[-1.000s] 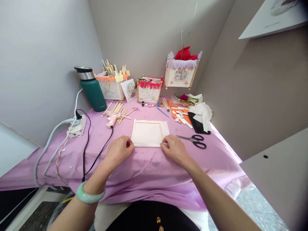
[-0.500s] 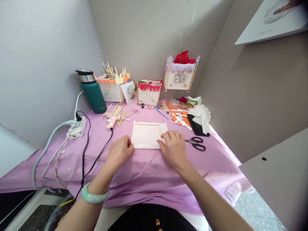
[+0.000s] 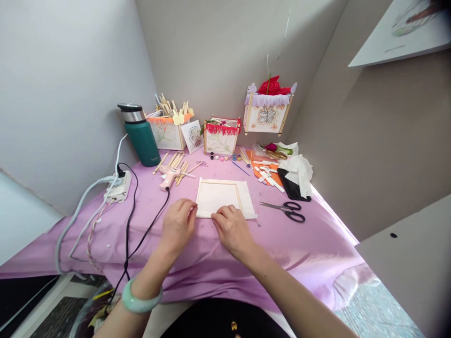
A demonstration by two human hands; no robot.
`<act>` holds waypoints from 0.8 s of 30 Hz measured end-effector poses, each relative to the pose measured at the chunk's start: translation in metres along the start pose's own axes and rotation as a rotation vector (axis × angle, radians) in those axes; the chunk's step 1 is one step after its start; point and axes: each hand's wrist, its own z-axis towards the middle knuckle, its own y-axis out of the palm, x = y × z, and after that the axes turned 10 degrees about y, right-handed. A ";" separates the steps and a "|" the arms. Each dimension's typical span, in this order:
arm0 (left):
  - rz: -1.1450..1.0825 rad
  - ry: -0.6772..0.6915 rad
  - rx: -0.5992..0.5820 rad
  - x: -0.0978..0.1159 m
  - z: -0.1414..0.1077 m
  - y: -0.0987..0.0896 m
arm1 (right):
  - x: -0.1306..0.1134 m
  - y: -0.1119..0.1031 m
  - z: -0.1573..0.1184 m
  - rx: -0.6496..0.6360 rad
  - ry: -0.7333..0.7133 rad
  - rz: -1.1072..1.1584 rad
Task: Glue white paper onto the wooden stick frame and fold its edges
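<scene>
Purple tablecloth [image 3: 206,249]; stick frame [image 3: 238,196] atop white sheet [image 3: 216,198]; left hand [image 3: 179,221] pinching left edge, right hand [image 3: 232,230] near edge.

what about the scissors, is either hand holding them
No, the scissors lie on the purple cloth, apart from both the left hand and the right hand, which are at the white sheet.

Bright light glares along the right edge of the tablecloth [image 3: 331,230]; the right wall [image 3: 338,155] is shadowed. Wide-angle distortion stretches the margins.
</scene>
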 end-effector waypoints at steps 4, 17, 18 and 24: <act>-0.033 0.250 -0.075 0.013 -0.018 0.011 | 0.000 -0.003 0.000 -0.014 0.021 0.057; 0.064 0.219 -0.213 0.020 -0.023 0.014 | 0.072 -0.040 -0.025 -0.227 -0.058 -0.080; 0.061 0.216 -0.214 0.020 -0.023 0.014 | 0.074 -0.042 -0.027 -0.257 -0.045 -0.105; 0.071 0.218 -0.194 0.021 -0.023 0.013 | 0.085 -0.050 -0.043 -0.333 0.046 -0.152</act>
